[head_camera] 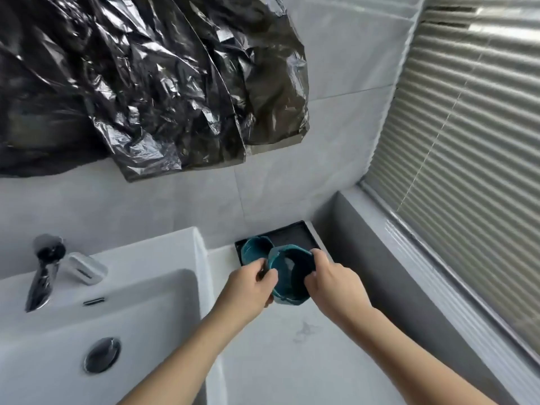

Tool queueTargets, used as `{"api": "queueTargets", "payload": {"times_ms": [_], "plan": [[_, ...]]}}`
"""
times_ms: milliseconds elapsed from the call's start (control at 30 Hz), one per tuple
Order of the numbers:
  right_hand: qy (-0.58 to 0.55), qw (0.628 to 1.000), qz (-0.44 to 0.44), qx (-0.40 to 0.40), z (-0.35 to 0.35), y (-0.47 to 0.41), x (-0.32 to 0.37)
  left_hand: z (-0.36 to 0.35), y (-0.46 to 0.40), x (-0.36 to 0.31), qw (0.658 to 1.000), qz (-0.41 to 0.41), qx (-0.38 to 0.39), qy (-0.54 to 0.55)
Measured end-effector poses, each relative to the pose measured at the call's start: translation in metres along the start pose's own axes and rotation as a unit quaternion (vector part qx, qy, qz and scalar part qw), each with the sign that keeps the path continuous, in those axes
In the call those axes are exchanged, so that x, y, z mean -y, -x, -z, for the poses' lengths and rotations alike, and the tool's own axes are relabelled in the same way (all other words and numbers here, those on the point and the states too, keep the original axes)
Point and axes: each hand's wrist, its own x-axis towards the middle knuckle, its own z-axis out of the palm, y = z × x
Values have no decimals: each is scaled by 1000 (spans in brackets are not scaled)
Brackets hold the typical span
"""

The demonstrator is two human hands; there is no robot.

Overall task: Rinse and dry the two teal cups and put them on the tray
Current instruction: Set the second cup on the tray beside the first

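A faceted teal cup (pixel 292 280) is held between both hands just in front of the black tray (pixel 295 232), its mouth tilted toward me. My left hand (pixel 248 287) grips its left side. My right hand (pixel 333 280) pinches the rim on the right. Something pale shows inside the cup; I cannot tell what it is. A second teal cup (pixel 255 249) stands upright in the tray's near left corner, partly hidden by the held cup.
A white basin (pixel 117 302) with a chrome tap (pixel 43 273), a drain plug (pixel 102 355) and a white soap dish (pixel 86 268) lies to the left. Grey counter (pixel 292 361) spreads below the hands. Black plastic sheeting (pixel 146 83) hangs on the wall; window blinds (pixel 467 141) stand right.
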Motion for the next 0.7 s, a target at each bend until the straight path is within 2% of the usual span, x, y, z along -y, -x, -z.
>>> {"api": "queueTargets", "payload": {"times_ms": [100, 267, 367, 500, 600, 700], "plan": [[2, 998, -17, 58, -5, -44, -28, -30, -45, -4, 989, 37, -15, -146], [-6, 990, -27, 136, -28, -107, -56, -56, -122, -8, 957, 86, 41, -273], [18, 988, -17, 154, -51, -149, -68, -75, -160, 8, 960, 150, 53, -230], [50, 982, 17, 183, -78, -191, -79, -102, -182, 26, 962, 250, 1, -113], [62, 979, 33, 189, -94, -211, -88, -117, -192, 37, 963, 262, -47, -48], [61, 979, 30, 193, -105, -218, -93, -130, -195, 45, 964, 244, -97, -33]]}}
